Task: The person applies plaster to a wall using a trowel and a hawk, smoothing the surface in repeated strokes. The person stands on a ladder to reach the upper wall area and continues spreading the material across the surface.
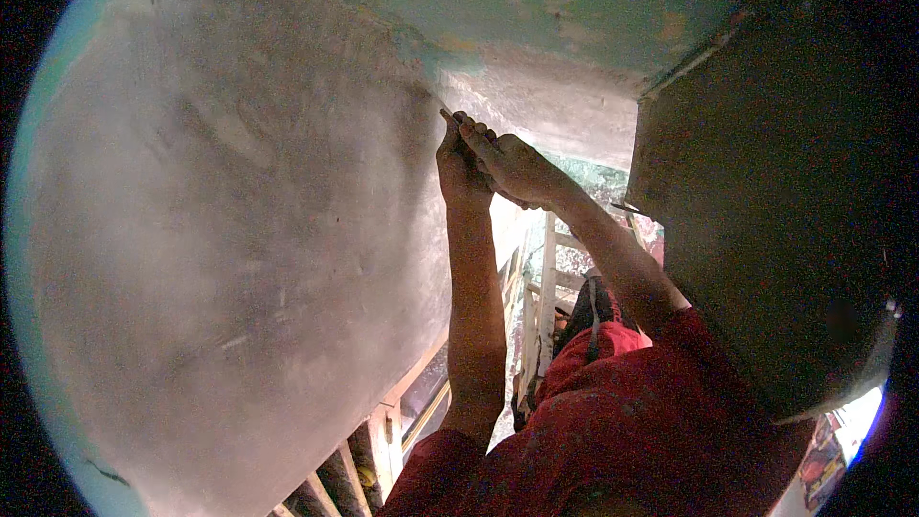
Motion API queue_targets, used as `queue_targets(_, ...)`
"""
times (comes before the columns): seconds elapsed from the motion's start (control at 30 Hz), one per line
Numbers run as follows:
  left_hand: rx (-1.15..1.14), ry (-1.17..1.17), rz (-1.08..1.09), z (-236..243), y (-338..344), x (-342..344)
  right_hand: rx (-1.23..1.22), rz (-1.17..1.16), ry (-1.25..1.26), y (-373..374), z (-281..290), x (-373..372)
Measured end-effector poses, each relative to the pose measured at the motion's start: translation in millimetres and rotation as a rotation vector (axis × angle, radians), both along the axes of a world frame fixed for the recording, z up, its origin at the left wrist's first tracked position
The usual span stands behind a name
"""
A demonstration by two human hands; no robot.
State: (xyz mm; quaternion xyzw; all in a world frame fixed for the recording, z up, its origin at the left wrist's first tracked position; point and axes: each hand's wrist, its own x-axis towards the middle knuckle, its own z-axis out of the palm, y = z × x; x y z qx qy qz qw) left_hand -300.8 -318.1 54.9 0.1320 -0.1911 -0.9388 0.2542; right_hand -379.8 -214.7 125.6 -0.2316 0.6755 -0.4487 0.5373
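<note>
My left hand (461, 172) is raised with its fingers closed, close to the edge where the grey plastered wall (258, 182) meets the greenish surface (574, 0) above. A small narrow tip shows beside its thumb, too dark to name. Pressed against it from the right is my right hand (517, 168), its fingers also curled in. What the two hands grip between them, if anything, is hidden by the fingers. Both arms reach up from red sleeves.
A large dark panel (766, 220) stands close on the right. Below my hands is a wooden ladder (549, 287). Slatted wooden bars (335, 474) lie at the lower left, under the wall's edge. Bright light comes in behind my forearms.
</note>
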Motion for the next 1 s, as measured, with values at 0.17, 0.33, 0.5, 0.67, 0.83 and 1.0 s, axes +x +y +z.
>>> queue_targets(0.17, -0.093, 0.061, -0.023, -22.9, -26.9, -14.0, -0.080, -0.025, 0.072, -14.7, -1.7, -6.9)
queue_targets(0.33, 0.071, -0.345, 0.262, -3.6, 2.5, -15.3, -0.045, -0.025, 0.067, -2.5, 9.8, -1.4)
queue_targets(0.5, -0.267, -0.255, 0.130, -15.4, -35.4, -28.9, -0.017, -0.019, 0.063, -25.4, -0.4, -11.0)
queue_targets(0.67, 0.026, -0.222, 0.232, -3.4, -3.1, -27.1, -0.037, -0.048, 0.133, -3.8, 1.6, -1.9)
queue_targets(0.83, -0.069, -0.148, 0.214, -7.1, -15.1, -16.7, -0.064, 0.009, 0.078, -11.9, 11.6, -1.6)
queue_targets(1.0, -0.006, -0.223, 0.129, -5.2, -8.6, -30.4, -0.059, -0.106, 0.099, -4.7, 0.0, -6.9)
